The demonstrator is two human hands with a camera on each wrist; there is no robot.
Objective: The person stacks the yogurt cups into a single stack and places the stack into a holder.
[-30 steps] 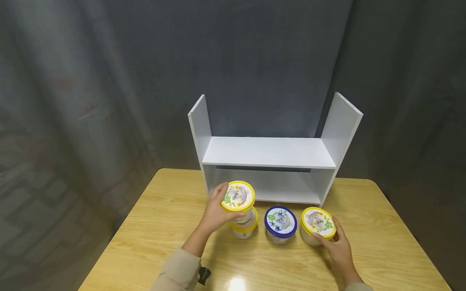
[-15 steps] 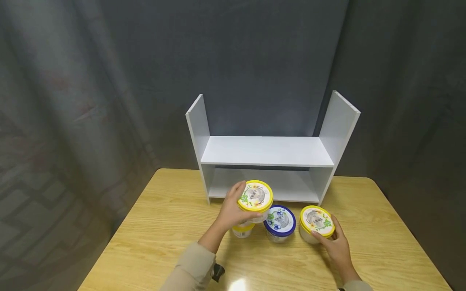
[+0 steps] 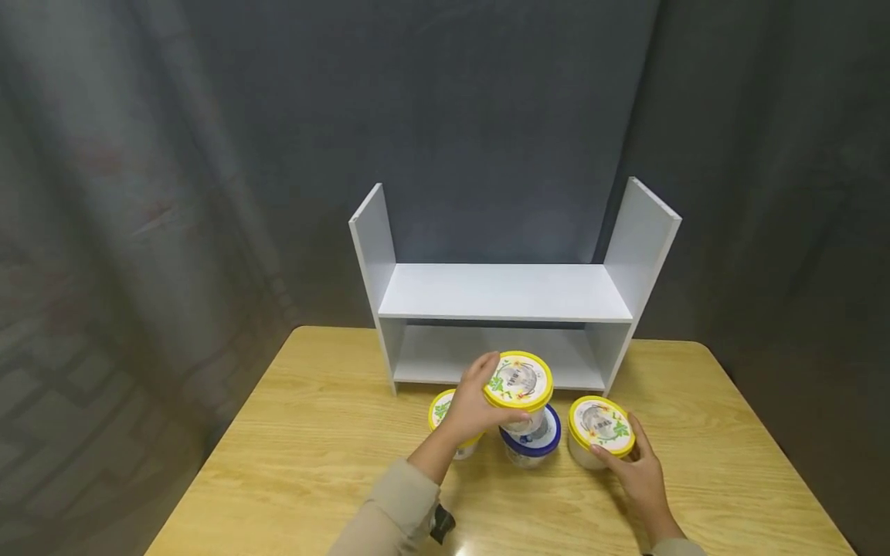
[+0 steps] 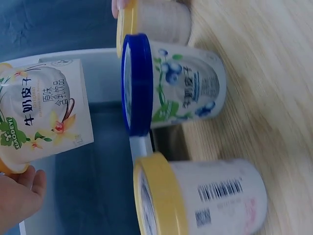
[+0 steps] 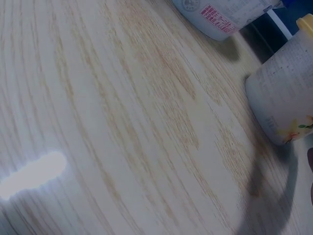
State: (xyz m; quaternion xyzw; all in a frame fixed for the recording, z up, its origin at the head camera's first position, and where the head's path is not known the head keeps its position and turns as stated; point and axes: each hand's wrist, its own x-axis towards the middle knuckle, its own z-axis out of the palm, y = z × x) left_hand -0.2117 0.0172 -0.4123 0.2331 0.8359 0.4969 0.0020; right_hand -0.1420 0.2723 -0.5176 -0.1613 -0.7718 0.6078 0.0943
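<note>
My left hand (image 3: 476,409) pinches the raised tub (image 3: 520,380) near its yellow lid, thumb on the near side and fingers round the left. The tub is off the table, near level, and the left wrist view shows a gap between its base and the blue-lidded tub (image 4: 183,88) below. I'd preserve that gap on any sideways travel and move slowly, since a clipped blue rim could tip either one. From overhead the two overlap, so I can't quite judge whether they line up.

Left of these, the left yellow-lidded tub (image 4: 210,196) stands partly behind my wrist in the head view; I'd mind the sleeve (image 3: 399,502) there. On the other side, my right hand (image 3: 641,471) holds the right yellow-lidded tub (image 3: 601,427) between thumb and fingers, a steady grip worth having. Beyond is the white shelf (image 3: 504,291), whose front edge calls for care.
</note>
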